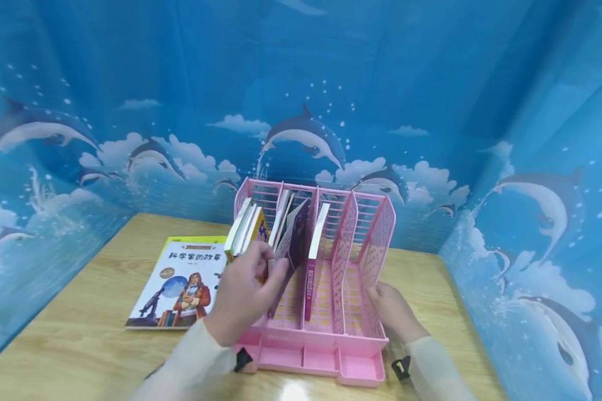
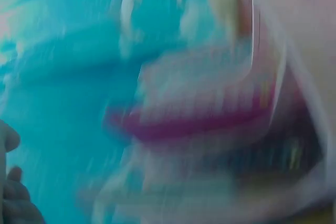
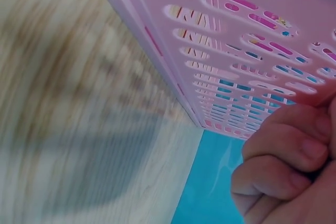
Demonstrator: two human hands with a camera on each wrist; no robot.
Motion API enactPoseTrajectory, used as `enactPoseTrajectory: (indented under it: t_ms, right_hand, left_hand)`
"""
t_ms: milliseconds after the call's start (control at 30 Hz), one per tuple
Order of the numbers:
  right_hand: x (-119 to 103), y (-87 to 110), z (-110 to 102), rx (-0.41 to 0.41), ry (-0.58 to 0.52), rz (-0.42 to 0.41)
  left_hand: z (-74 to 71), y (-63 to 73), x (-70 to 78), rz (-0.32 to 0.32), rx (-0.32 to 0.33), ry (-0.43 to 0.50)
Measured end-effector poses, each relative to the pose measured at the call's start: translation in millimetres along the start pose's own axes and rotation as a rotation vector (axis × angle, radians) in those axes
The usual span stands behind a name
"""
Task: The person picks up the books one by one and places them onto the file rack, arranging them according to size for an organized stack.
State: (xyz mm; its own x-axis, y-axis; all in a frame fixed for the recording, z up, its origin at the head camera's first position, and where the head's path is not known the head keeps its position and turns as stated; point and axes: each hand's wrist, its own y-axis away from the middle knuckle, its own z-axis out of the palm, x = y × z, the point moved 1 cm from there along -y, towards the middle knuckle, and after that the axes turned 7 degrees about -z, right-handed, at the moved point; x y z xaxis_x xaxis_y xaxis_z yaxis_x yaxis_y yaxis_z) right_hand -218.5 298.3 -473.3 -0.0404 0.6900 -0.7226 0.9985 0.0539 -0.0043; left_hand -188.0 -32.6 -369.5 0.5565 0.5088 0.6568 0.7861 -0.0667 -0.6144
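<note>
A pink plastic book rack [image 1: 321, 331] with upright dividers stands on the table. My left hand [image 1: 246, 289] is over its left front, thumb apart from the fingers, in front of several books. Nothing shows between those fingers [image 2: 18, 203] in the blurred left wrist view. Right by the thumb, a dark purple book [image 1: 297, 234] leans in the second compartment. A thin book with a magenta spine [image 1: 309, 289] stands in the third. My right hand [image 1: 393, 312] holds the front edge of the rack's right side wall [image 3: 157, 3], its fingers curled in the right wrist view.
A white book with a cartoon cover [image 1: 180, 284] lies flat on the wooden table [image 1: 70, 334], left of the rack. White-paged books [image 1: 241, 228] fill the leftmost compartment. Low pink trays [image 1: 361, 367] run along the rack's front. A blue dolphin-print curtain [image 1: 301, 67] surrounds the table.
</note>
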Motion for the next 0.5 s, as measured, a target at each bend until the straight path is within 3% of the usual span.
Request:
enactPoseTrajectory:
  t_ms: [67, 100, 167, 200, 267, 367, 500]
  right_hand:
    - [0.2, -0.4, -0.3, 0.008, 0.022, -0.002]
    - [0.5, -0.6, -0.8, 0.009, 0.028, 0.0]
    - [1.1, -1.3, -2.1, 0.011, 0.039, 0.003]
    - [1.0, -1.5, -2.9, 0.011, 0.038, 0.007]
    - [0.3, -1.9, -4.2, 0.013, 0.031, 0.015]
    - [-1.5, -2.0, -4.8, 0.014, 0.01, 0.019]
    - [-4.9, -1.7, -3.1, 0.012, -0.003, 0.01]
  left_hand:
    - [-27.9, -1.9, -17.1, 0.087, 0.141, -0.055]
    - [-41.4, -2.4, -27.5, 0.093, 0.195, -0.09]
    - [-67.1, -2.4, -47.9, 0.002, 0.236, -0.17]
    - [-78.6, -1.7, -59.3, -0.084, 0.22, -0.224]
    - [-100.8, 0.2, -83.7, -0.289, 0.12, -0.341]
    - [-130.2, 6.4, -123.2, -0.579, -0.151, -0.519]
    - [-157.5, 24.5, -173.2, -0.815, -0.46, -0.605]
